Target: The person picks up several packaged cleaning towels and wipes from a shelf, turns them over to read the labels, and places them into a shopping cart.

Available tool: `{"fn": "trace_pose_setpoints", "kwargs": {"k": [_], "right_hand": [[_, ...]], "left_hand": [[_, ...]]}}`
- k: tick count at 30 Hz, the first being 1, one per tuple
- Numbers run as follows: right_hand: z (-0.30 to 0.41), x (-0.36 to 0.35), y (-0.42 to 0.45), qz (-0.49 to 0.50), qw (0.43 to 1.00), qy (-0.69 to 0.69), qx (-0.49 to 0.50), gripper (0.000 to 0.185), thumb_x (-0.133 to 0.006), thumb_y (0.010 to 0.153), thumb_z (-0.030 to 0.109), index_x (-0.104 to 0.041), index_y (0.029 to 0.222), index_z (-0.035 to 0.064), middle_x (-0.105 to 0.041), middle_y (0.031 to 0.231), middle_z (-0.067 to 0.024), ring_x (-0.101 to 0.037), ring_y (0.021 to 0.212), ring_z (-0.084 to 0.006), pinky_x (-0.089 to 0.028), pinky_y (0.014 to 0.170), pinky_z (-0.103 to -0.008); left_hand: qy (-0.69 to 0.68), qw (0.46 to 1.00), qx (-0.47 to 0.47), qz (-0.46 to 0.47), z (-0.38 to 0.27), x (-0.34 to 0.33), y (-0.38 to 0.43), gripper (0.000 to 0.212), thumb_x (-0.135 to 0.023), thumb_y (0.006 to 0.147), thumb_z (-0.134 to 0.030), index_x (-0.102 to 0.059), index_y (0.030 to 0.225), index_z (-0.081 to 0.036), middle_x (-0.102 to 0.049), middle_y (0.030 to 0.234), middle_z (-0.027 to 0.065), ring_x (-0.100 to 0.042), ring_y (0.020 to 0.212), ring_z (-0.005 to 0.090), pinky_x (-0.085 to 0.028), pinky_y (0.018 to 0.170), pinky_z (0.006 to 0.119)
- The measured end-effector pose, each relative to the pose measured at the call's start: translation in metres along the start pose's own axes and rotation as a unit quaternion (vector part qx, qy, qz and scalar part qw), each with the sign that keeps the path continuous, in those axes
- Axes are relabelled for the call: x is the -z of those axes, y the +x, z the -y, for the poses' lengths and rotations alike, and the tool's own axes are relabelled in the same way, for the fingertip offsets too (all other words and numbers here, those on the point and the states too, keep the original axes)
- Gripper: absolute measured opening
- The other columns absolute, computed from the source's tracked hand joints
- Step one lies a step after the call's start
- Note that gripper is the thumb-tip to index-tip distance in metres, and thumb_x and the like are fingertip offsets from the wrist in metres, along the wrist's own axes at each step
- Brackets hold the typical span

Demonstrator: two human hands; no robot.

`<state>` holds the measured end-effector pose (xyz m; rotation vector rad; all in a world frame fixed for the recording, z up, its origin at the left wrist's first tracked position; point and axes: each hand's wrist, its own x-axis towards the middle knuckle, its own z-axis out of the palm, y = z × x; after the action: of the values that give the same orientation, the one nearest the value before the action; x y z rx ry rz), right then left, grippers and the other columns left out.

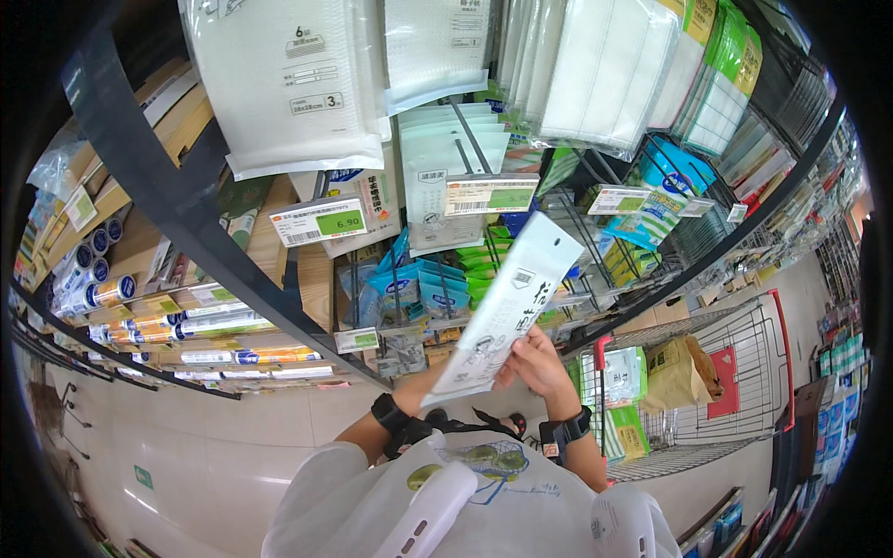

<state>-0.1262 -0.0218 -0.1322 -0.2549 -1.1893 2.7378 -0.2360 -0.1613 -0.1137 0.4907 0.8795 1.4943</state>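
In front of my chest, my right hand (536,364) grips the right edge of a pale blue-white flat plastic packet (499,307), which bears writing and has a hang hole at its top. The packet tilts up to the right. My left hand is mostly hidden behind it, with only the wrist (413,394) plain at its lower left edge; whether those fingers hold it cannot be seen. Beyond the packet, similar pale packets (446,181) hang on a display hook, with a price tag (491,194) in front of them.
A wire shopping cart (750,338) with red trim stands to my right, holding a brown bag (677,373) and green-and-white packets (624,432). Large white cloth packs (286,91) hang overhead. A dark metal shelf post (174,202) and shelves of rolls (111,291) stand at the left.
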Motion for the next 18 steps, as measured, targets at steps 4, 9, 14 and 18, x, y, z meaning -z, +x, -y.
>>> {"fn": "trace_pose_setpoints", "kwargs": {"k": [4, 9, 14, 18], "right_hand": [[0.001, -0.006, 0.003, -0.047, 0.993, -0.037, 0.105, 0.032, -0.049, 0.082, 0.007, -0.044, 0.113, 0.0012, -0.054, 0.108, -0.0072, -0.051, 0.097, -0.0159, -0.038, 0.086, -0.0309], [0.005, -0.004, 0.003, -0.108, 0.985, -0.093, 0.097, 0.031, -0.051, 0.082, 0.008, -0.045, 0.112, 0.0006, -0.055, 0.105, -0.0069, -0.051, 0.094, -0.0147, -0.039, 0.083, -0.0291], [0.022, -0.019, 0.012, -0.096, 0.978, -0.143, 0.118, 0.029, -0.051, 0.082, 0.007, -0.047, 0.110, -0.0003, -0.055, 0.105, -0.0074, -0.051, 0.095, -0.0136, -0.039, 0.084, -0.0279], [0.034, -0.036, 0.018, -0.092, 0.970, -0.180, 0.132, 0.029, -0.050, 0.083, 0.006, -0.047, 0.110, -0.0007, -0.055, 0.105, -0.0073, -0.051, 0.095, -0.0130, -0.039, 0.083, -0.0268]], "left_hand": [[0.192, 0.967, -0.004, -0.169, -0.016, 0.009, -0.009, 0.038, -0.037, 0.088, -0.036, -0.051, 0.105, -0.005, -0.058, 0.091, 0.0080, -0.055, 0.077, 0.0146, -0.044, 0.070, 0.026], [-0.027, 0.997, 0.042, -0.055, -0.011, 0.069, -0.017, 0.046, -0.037, 0.089, -0.039, -0.042, 0.118, -0.004, -0.053, 0.109, 0.0103, -0.053, 0.094, 0.0175, -0.042, 0.082, 0.032], [0.060, 0.998, 0.020, -0.016, -0.003, 0.062, -0.027, 0.053, -0.037, 0.088, -0.041, -0.035, 0.123, -0.002, -0.049, 0.114, 0.0128, -0.051, 0.101, 0.0215, -0.041, 0.085, 0.037], [0.054, 0.998, 0.029, 0.001, -0.019, 0.043, -0.034, 0.053, -0.036, 0.089, -0.040, -0.034, 0.123, 0.000, -0.048, 0.115, 0.0154, -0.051, 0.102, 0.0246, -0.043, 0.083, 0.038]]}}
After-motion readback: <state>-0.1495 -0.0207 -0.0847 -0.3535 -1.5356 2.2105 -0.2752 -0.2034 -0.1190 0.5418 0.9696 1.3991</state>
